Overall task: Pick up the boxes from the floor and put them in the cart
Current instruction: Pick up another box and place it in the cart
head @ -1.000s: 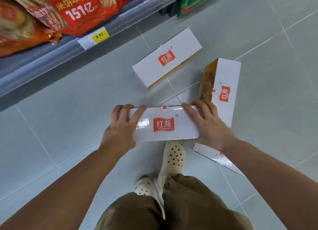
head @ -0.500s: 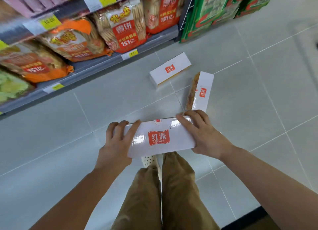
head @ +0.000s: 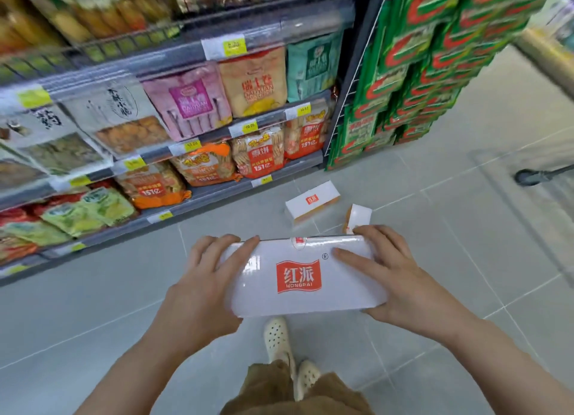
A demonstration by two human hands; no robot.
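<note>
A white box (head: 306, 276) with a red logo is held level in front of the person, above the floor (head: 93, 306), one hand at each short end. The left hand (head: 202, 285) grasps the left end, fingers curled over the top edge and thumb lying across the near face. The right hand (head: 400, 278) grasps the right end the same way, fingers wrapped over the far edge, thumb pointing inward on the face. Two more boxes lie on the floor beyond it: a second box (head: 312, 201) flat near the foot of the shelf (head: 217, 194), and a third box (head: 358, 215) just beside it, partly hidden behind the held one. The shelf at left carries snack bags (head: 205, 163); green packs (head: 413, 73) are stacked at right. A cart wheel (head: 528, 176) shows at the right edge. Pale shoes (head: 279, 340) stand below the held box.
</note>
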